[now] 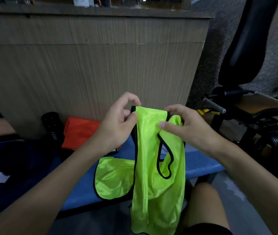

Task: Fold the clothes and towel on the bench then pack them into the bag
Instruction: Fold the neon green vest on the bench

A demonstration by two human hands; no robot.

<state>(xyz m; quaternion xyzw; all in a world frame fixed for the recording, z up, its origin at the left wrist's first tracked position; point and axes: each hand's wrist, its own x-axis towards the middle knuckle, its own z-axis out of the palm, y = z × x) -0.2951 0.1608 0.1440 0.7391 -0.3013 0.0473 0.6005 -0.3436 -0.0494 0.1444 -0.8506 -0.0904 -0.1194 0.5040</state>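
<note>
Left hand and right hand each pinch the top edge of the green vest, held up over the blue table; its lower end hangs past the table's near edge; a green lobe lies on the table, same vest or another not determinable. Risk: slick mesh slips from a pinch, or the hanging end drags on the floor, spoiling the fold. Orange garment lies on the table behind, unpacked; dark bag at left, so judged; contents not discernible.
</note>
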